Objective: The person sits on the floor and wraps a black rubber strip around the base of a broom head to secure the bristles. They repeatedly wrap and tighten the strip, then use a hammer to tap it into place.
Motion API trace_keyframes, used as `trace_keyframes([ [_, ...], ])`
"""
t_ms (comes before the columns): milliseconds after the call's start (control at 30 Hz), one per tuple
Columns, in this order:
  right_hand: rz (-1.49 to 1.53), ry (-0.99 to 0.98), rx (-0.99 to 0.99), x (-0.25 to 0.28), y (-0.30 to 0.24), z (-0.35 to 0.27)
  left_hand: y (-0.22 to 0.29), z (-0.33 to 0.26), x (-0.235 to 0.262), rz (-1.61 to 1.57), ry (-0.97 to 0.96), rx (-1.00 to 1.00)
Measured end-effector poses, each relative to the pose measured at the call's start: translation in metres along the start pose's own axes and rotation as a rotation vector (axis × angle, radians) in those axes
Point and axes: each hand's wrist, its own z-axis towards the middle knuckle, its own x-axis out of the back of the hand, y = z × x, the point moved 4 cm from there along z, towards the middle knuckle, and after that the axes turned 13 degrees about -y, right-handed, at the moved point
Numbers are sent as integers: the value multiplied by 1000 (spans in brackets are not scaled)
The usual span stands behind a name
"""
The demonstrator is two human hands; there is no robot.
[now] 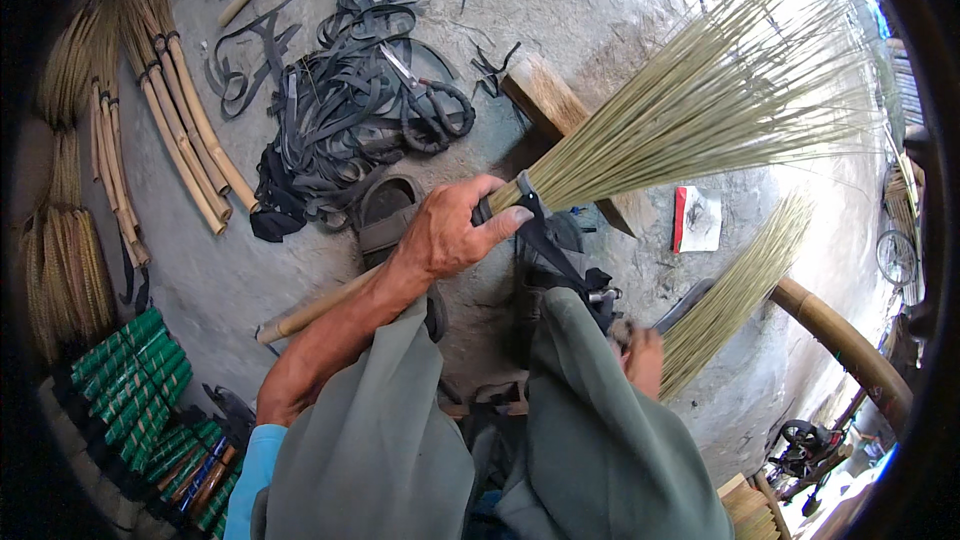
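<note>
My left hand (450, 230) is closed round the neck of a straw broom (640, 120), thumb pressed near a dark rubber strip (545, 240) wound there. The broom's bristles fan out to the upper right, and its bamboo handle (320, 312) runs under my left forearm. From the neck the strip's loose end hangs toward my right knee. My right hand (643, 358) is low beside that knee, partly hidden and blurred, so its grip is unclear. Right next to it are a bundle of loose bristles (740, 290) and a dark, curved, flat object (685, 305).
A tangled heap of black rubber strips (350, 90) with scissors (398, 65) lies ahead. A wooden block (545, 95) sits beneath the broom. Bamboo-handled brooms (185, 130) and green-wrapped handles (135, 380) line the left. A thick bamboo pole (840, 340) stands at right.
</note>
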Motion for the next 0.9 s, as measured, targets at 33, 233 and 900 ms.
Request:
trace_keyframes([
  [33,46,77,-33,21,-15,9,5,-4,0,1,-42,23],
  [233,602,-148,399,52,-135,86,73,-19,15,-111,-89,-157],
  [900,355,216,360,185,-54,-83,173,-86,80,234,334,-428],
])
